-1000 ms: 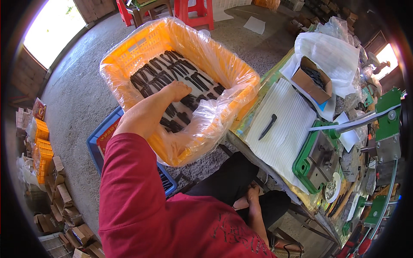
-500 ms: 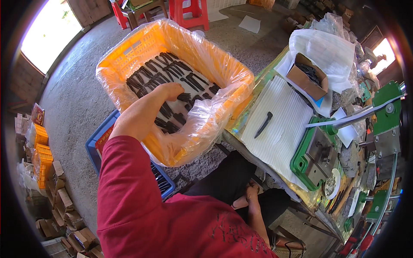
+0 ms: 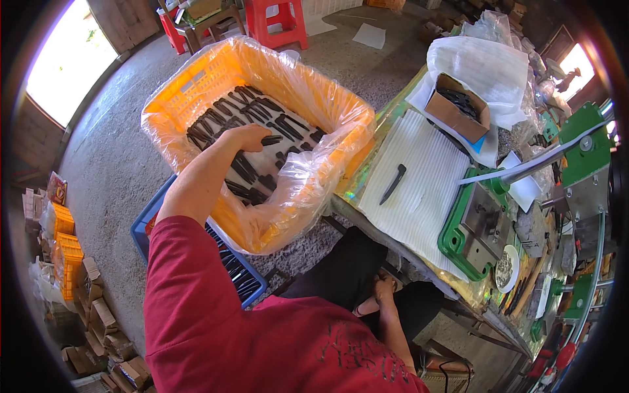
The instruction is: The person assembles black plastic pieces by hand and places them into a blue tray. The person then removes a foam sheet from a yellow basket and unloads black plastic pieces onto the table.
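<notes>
My left hand (image 3: 246, 138) reaches into a plastic-lined orange crate (image 3: 190, 87), fingers closed on slim black handle-like pieces (image 3: 270, 140) whose ends stick out past the fingertips. Beneath it, rows of similar black pieces (image 3: 244, 168) lie on a white sheet inside the crate. How many are in the grip is hidden. My right hand (image 3: 384, 286) rests on my lap between the dark trouser legs, fingers curled in, with nothing seen in it. One black knife-shaped piece (image 3: 393, 184) lies alone on the white ribbed foam sheet (image 3: 426, 196) on the table to the right.
Under the crate's near side sits a blue tray (image 3: 254, 293) of dark slender pieces. The table also bears a cardboard box (image 3: 476, 126) of black parts, a green hand press (image 3: 466, 252) with a long lever, and a white dish (image 3: 506, 270). A red stool (image 3: 278, 23) stands beyond.
My left hand has drawn back slightly to the left, and the black pieces now show between its fingers. The view has shifted a little. My right hand stays on my lap.
</notes>
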A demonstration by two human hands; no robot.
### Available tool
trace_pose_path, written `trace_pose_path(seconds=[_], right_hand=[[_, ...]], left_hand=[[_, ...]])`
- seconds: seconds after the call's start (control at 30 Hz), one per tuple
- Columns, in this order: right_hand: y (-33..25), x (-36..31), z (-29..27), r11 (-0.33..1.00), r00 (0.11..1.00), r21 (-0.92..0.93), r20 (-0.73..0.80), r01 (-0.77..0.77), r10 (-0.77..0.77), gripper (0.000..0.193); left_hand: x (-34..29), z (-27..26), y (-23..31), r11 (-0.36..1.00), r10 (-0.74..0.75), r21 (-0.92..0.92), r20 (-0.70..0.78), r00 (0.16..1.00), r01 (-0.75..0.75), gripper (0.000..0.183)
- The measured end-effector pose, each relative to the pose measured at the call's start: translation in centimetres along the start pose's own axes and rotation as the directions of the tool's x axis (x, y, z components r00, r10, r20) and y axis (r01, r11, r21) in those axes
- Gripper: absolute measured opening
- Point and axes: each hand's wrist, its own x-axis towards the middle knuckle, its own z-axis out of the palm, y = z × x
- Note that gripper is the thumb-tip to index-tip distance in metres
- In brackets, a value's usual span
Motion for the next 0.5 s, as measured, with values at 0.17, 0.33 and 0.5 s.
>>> trace_pose_path(seconds=[0.17,0.33,0.5], right_hand=[[2.7,1.2,-0.2,0.998,1.000,-0.068,-0.004,-0.004,0.004,0.025],[7.2,3.1,-0.1,0.996,0.995,-0.066,-0.081,0.052,-0.058,0.021],[5.7,2.7,-0.1,0.997,0.997,0.034,0.053,0.062,-0.064,0.019]], left_hand=[[-0.2,-1.1,0.1,0.988,-0.103,-0.107,0.057,0.993,0.109,0.025],[-0.7,-2.4,0.3,0.933,-0.243,-0.250,0.097,0.965,0.260,0.022],[-1.9,-3.3,-0.4,0.798,-0.270,-0.544,0.062,0.961,0.259,0.017]])
